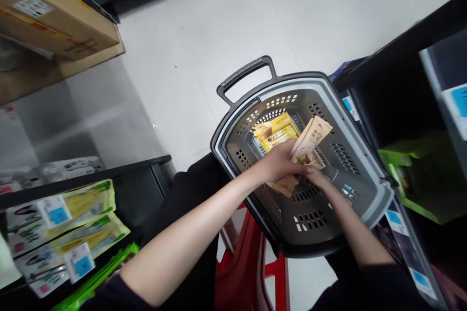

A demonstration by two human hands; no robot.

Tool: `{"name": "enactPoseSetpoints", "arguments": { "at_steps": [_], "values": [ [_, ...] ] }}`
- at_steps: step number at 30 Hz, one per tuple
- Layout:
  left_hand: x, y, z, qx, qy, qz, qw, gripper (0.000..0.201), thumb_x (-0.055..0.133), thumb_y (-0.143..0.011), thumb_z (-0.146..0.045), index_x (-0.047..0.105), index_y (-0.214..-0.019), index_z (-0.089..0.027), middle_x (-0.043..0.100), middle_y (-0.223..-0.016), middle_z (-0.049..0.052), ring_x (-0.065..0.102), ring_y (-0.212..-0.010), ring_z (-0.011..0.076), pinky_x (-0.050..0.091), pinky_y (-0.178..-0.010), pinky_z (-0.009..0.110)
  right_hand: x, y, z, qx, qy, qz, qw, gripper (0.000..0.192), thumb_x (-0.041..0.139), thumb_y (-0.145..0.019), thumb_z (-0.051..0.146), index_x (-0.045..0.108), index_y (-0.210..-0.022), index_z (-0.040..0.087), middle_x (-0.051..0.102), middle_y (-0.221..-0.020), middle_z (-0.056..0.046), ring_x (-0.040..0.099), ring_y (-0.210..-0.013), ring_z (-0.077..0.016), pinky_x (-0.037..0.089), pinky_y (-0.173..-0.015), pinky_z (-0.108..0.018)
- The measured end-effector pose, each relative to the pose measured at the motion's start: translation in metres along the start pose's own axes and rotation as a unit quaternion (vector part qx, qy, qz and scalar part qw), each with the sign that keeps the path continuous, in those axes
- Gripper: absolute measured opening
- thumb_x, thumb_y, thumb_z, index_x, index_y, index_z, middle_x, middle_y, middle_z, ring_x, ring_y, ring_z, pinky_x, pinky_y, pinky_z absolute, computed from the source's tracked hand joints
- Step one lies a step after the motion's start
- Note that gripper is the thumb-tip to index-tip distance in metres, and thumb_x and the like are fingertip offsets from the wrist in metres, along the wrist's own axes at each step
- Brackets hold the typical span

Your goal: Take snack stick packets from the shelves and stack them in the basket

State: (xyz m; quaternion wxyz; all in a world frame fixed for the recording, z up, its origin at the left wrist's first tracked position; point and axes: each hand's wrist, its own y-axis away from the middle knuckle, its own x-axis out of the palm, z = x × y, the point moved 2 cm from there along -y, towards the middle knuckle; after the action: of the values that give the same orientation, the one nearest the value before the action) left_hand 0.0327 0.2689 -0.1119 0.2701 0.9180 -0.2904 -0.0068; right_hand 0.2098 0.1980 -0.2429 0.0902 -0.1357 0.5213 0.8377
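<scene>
Inside the grey shopping basket [262,204], my left hand [280,161] is closed round a bundle of tan paper packets [314,132] with printed lettering. My right hand [316,176] meets the lower end of the same bundle and grips it; its fingers are partly hidden behind the packets and my left thumb. A small clear window with something green and brown inside shows on the packets. Below and left of them, on the basket floor, lies a yellow packet [279,129]. Another tan packet [286,185] pokes out under my left hand.
The basket's black handle [248,75] is folded outward on the far side. A red plastic stool [244,257] stands under the basket. On the left, shelves hold yellow-green packets [87,201] and a cardboard box [62,14]. A dark shelf with blue-and-white price tags [397,222] runs along the right.
</scene>
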Motion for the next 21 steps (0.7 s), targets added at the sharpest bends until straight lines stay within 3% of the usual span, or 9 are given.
{"name": "enactPoseSetpoints", "arguments": {
  "at_steps": [3, 5, 8, 12, 15, 18, 21],
  "values": [
    [0.008, 0.000, 0.000, 0.013, -0.056, -0.001, 0.998, 0.048, 0.072, -0.059, -0.027, 0.054, -0.101, -0.015, 0.062, -0.097, 0.005, 0.055, -0.094, 0.0237, 0.044, -0.080, 0.033, -0.028, 0.063, 0.032, -0.075, -0.100, 0.070, 0.990, 0.020, 0.063, -0.068, 0.036, 0.057, -0.065, 0.018, 0.056, -0.049, 0.002, 0.049, -0.040, -0.0117, 0.037, -0.039, -0.021],
    [0.016, 0.002, 0.001, 0.030, -0.101, -0.004, 0.994, 0.054, 0.073, -0.058, -0.030, 0.051, -0.105, -0.016, 0.060, -0.102, 0.005, 0.054, -0.097, 0.0246, 0.042, -0.081, 0.033, -0.039, 0.103, 0.043, -0.147, -0.184, 0.057, 0.970, 0.027, 0.062, -0.068, 0.046, 0.057, -0.072, 0.019, 0.059, -0.056, 0.002, 0.054, -0.047, -0.0122, 0.043, -0.043, -0.023],
    [0.034, 0.005, 0.007, 0.051, -0.160, 0.027, 0.985, 0.060, 0.073, -0.057, -0.033, 0.046, -0.109, -0.018, 0.058, -0.105, 0.007, 0.054, -0.098, 0.0254, 0.042, -0.080, 0.032, -0.041, 0.140, 0.042, -0.176, -0.219, 0.029, 0.959, 0.034, 0.071, -0.060, 0.045, 0.057, -0.079, 0.020, 0.063, -0.065, 0.001, 0.057, -0.052, -0.0127, 0.047, -0.047, -0.023],
    [0.054, 0.009, 0.017, 0.053, -0.203, 0.073, 0.975, 0.058, 0.072, -0.056, -0.042, 0.046, -0.102, -0.018, 0.059, -0.101, 0.006, 0.055, -0.092, 0.0253, 0.043, -0.075, 0.032, -0.035, 0.146, 0.034, -0.144, -0.222, 0.049, 0.963, 0.033, 0.075, -0.055, 0.040, 0.056, -0.071, 0.018, 0.063, -0.060, 0.001, 0.058, -0.052, -0.0129, 0.049, -0.049, -0.023],
    [0.058, 0.011, 0.017, 0.048, -0.194, 0.082, 0.976, 0.058, 0.073, -0.055, -0.043, 0.047, -0.100, -0.018, 0.059, -0.100, 0.007, 0.056, -0.092, 0.0248, 0.044, -0.074, 0.032, -0.039, 0.140, 0.032, -0.121, -0.235, 0.035, 0.964, 0.033, 0.077, -0.052, 0.037, 0.058, -0.070, 0.016, 0.062, -0.055, 0.002, 0.057, -0.046, -0.0129, 0.048, -0.046, -0.024],
    [0.057, 0.010, 0.014, 0.024, -0.126, 0.099, 0.987, 0.058, 0.075, -0.053, -0.036, 0.050, -0.101, -0.017, 0.061, -0.095, 0.005, 0.058, -0.087, 0.0212, 0.046, -0.069, 0.028, -0.051, 0.135, 0.032, -0.130, -0.265, -0.004, 0.955, 0.032, 0.077, -0.053, 0.035, 0.060, -0.072, 0.016, 0.060, -0.052, 0.003, 0.054, -0.042, -0.0124, 0.046, -0.042, -0.024],
    [0.056, 0.008, 0.012, -0.050, -0.026, 0.137, 0.989, 0.043, 0.074, -0.057, -0.030, 0.055, -0.093, -0.016, 0.062, -0.074, 0.000, 0.059, -0.063, 0.0145, 0.045, -0.054, 0.024, -0.067, 0.131, 0.032, -0.148, -0.316, -0.054, 0.936, 0.028, 0.076, -0.055, 0.032, 0.059, -0.072, 0.016, 0.061, -0.053, 0.003, 0.055, -0.043, -0.0116, 0.047, -0.045, -0.024]
  ]
}}
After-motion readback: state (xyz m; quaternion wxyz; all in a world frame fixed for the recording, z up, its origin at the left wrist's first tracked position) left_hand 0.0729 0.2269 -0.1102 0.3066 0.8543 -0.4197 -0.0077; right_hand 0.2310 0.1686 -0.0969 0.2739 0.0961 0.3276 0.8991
